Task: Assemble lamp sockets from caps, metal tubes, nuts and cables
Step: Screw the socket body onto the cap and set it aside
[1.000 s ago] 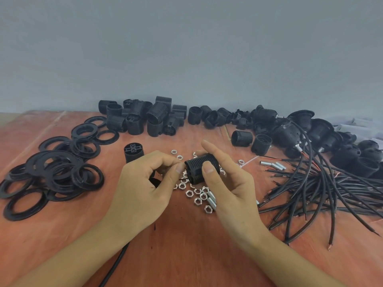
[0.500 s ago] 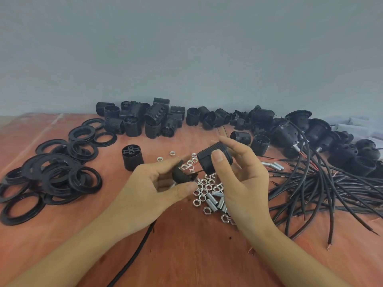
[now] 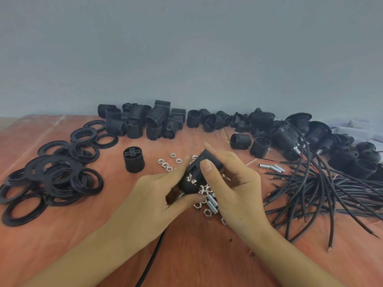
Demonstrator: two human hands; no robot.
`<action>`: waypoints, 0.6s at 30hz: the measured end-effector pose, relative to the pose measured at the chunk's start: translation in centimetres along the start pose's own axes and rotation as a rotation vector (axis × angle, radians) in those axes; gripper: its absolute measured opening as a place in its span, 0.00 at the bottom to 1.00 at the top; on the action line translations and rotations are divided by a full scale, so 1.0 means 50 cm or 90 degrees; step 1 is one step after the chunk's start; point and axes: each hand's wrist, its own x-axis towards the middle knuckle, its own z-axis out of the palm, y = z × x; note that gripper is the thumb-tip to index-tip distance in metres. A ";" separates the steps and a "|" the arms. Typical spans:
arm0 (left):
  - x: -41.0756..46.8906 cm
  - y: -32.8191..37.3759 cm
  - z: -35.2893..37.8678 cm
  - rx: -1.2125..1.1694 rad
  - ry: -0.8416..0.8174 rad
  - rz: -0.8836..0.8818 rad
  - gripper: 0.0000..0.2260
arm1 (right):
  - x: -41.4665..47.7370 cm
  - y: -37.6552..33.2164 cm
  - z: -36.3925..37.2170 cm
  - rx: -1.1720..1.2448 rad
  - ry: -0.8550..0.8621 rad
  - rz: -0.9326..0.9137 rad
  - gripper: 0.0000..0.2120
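My right hand [image 3: 234, 183] grips a black threaded socket body [image 3: 204, 162] between thumb and fingers, tilted above the table. My left hand [image 3: 157, 195] holds a black cap [image 3: 186, 186] just below it, with its cable [image 3: 153, 257] running down under my wrist. The cap's rim meets the open end of the socket body. Under both hands lies a scatter of silver nuts [image 3: 169, 162] and short threaded metal tubes [image 3: 212, 205]. A single socket body [image 3: 133, 160] stands upright to the left of the hands.
Black rings [image 3: 60, 177] are heaped at the left. Loose socket bodies [image 3: 149, 121] line the back wall. Finished sockets [image 3: 298, 133] with a bundle of black cables [image 3: 323, 187] fill the right side. The red-brown table [image 3: 196, 255] shows bare between my forearms.
The cap and socket body were joined, then pulled apart with the right hand lifted. Now the right hand has lowered the socket body back against the cap in my left hand.
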 end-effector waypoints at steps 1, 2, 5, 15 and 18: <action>0.001 0.000 0.000 0.008 0.009 0.004 0.33 | 0.000 0.000 0.001 -0.006 0.001 0.001 0.15; 0.001 0.001 0.000 0.012 0.016 0.003 0.34 | 0.000 0.000 0.001 -0.013 0.002 0.001 0.15; 0.003 0.000 0.005 0.012 0.025 0.003 0.33 | -0.002 0.001 0.002 -0.023 0.009 0.022 0.15; 0.001 -0.001 0.007 0.039 0.029 0.019 0.31 | 0.003 -0.007 -0.002 -0.020 0.009 0.043 0.11; -0.001 0.000 0.008 0.053 0.028 0.030 0.32 | 0.004 -0.004 -0.004 -0.003 0.001 0.054 0.11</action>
